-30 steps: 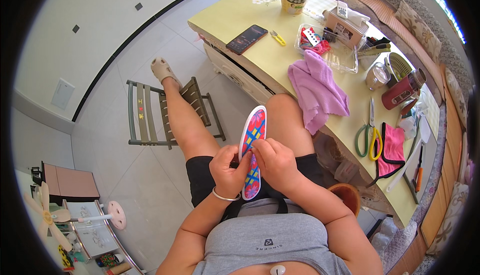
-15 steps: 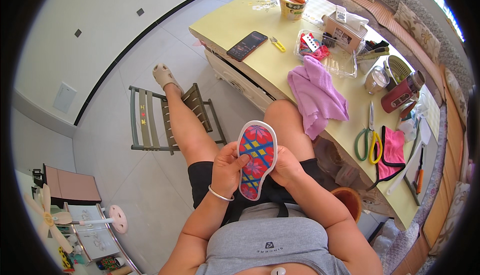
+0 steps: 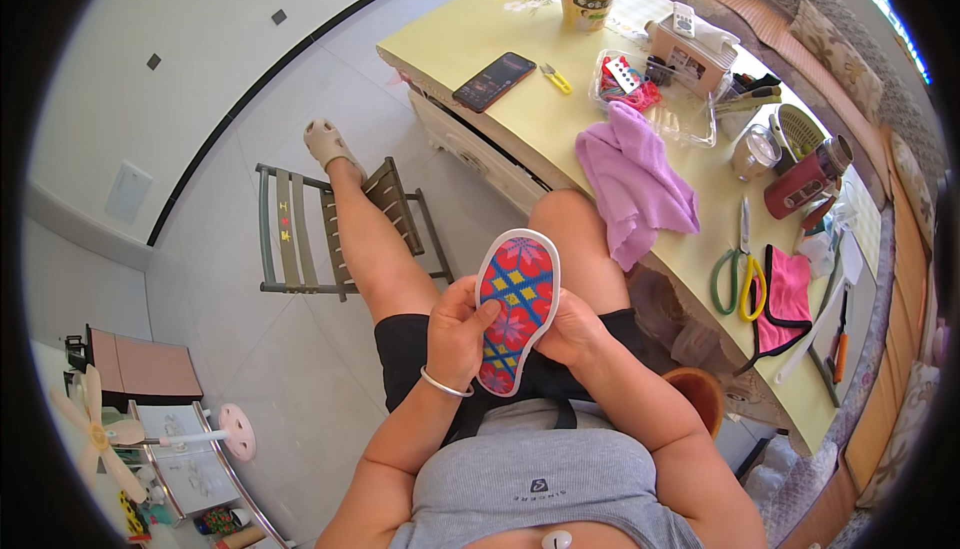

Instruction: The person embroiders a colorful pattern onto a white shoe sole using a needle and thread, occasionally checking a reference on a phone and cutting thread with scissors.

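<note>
Between my two hands, above my lap, is an embroidered insole (image 3: 515, 311), held upright with its patterned face toward me. It has a red, blue, yellow and pink star-and-lattice design and a white edge. My left hand (image 3: 462, 324) grips its left side, the thumb pressed on the pattern and the other fingers behind. At the right edge, my right hand (image 3: 572, 329) is closed on the insole, its fingertips partly hidden behind it. A silver bangle (image 3: 445, 383) circles my left wrist.
To the right, a yellow table (image 3: 440, 44) carries a phone (image 3: 494, 81), yellow snips (image 3: 556, 79), a purple cloth (image 3: 640, 189), scissors (image 3: 742, 269), a pink cloth piece (image 3: 785, 299) and a flask (image 3: 800, 184). A folding stool (image 3: 390, 211) stands under my outstretched leg; a fan (image 3: 97, 437) is lower left.
The insole has risen slightly and turned a little in my hands, its top leaning more to the right. Both hands keep their grip.
</note>
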Tool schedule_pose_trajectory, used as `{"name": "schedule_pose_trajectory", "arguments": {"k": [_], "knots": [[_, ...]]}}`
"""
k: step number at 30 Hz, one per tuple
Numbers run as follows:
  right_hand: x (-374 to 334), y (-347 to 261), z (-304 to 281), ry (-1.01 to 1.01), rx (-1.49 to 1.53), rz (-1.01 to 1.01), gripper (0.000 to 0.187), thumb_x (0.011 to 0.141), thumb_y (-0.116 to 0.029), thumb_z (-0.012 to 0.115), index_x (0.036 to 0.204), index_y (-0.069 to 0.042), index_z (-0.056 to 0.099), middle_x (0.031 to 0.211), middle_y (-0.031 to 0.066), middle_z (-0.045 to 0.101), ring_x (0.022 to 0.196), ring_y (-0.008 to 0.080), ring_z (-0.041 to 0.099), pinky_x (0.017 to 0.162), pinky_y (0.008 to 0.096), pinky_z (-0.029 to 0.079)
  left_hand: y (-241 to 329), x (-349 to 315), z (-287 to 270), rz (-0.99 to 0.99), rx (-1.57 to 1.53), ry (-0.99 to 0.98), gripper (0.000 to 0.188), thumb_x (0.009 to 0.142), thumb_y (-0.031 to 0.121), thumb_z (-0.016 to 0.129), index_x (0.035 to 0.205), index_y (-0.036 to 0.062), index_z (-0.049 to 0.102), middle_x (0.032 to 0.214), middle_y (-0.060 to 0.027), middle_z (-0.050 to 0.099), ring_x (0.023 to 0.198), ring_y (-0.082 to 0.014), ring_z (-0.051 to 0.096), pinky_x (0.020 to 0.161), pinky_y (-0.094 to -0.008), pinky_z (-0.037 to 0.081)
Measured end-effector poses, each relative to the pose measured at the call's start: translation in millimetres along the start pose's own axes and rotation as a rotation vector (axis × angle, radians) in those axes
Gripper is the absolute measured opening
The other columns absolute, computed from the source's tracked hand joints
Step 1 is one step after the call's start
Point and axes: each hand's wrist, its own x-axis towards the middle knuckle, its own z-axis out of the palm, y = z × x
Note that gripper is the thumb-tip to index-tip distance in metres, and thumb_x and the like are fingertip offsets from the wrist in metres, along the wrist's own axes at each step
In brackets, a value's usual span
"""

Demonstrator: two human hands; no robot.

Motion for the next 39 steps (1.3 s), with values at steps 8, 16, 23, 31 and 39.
{"name": "schedule_pose_trajectory", "arguments": {"k": [8, 16, 23, 31, 39], "knots": [[1, 4, 0, -0.034, 0.064, -0.064, 0.025, 0.095, -0.011, 0.055, 0.114, 0.003, 0.060, 0.111, 0.0164, 0.066, 0.098, 0.0261, 0.066, 0.086, 0.0415, 0.056, -2, -2, -1, 0.027, -0.023, -0.040, 0.026, 0.088, -0.004, 0.064, 0.115, -0.0014, 0.060, 0.100, -0.0084, 0.069, 0.090, -0.0137, 0.065, 0.085, -0.0269, 0.052], [5, 2, 0, -0.107, 0.090, -0.105, 0.023, 0.096, -0.006, 0.051, 0.116, 0.003, 0.059, 0.112, 0.0170, 0.066, 0.099, 0.0257, 0.067, 0.088, 0.0403, 0.057, 4, -1, 2, 0.010, -0.043, -0.006, 0.026, 0.088, -0.006, 0.063, 0.114, -0.0017, 0.059, 0.100, -0.0088, 0.069, 0.090, -0.0138, 0.066, 0.084, -0.0266, 0.053], [6, 4, 3, -0.076, 0.091, -0.130, 0.023, 0.096, -0.002, 0.050, 0.117, 0.001, 0.057, 0.112, 0.0158, 0.066, 0.099, 0.0245, 0.067, 0.088, 0.0387, 0.057, 5, 0, 0, -0.055, -0.065, 0.029, 0.020, 0.089, -0.005, 0.061, 0.109, -0.0027, 0.060, 0.099, -0.0098, 0.069, 0.089, -0.0142, 0.066, 0.083, -0.0266, 0.053], [3, -4, -7, -0.094, -0.133, -0.236, 0.025, 0.093, 0.001, 0.057, 0.117, 0.001, 0.056, 0.111, 0.0116, 0.065, 0.098, 0.0194, 0.066, 0.085, 0.0336, 0.057, 2, -2, -1, -0.103, -0.103, 0.000, 0.020, 0.088, -0.004, 0.062, 0.107, -0.0014, 0.061, 0.101, -0.0091, 0.068, 0.093, -0.0167, 0.065, 0.087, -0.0301, 0.052], [-24, -27, 14, -0.257, -0.360, -0.317, 0.003, 0.098, -0.007, 0.053, 0.096, -0.005, 0.051, 0.083, 0.0054, 0.054, 0.058, 0.0054, 0.034, 0.051, 0.0197, 0.030, 20, 3, -1, 0.543, 0.862, -0.186, 0.022, 0.073, -0.005, 0.071, 0.093, 0.0050, 0.069, 0.088, -0.0050, 0.063, 0.086, -0.0163, 0.056, 0.071, -0.0246, 0.045]]}}
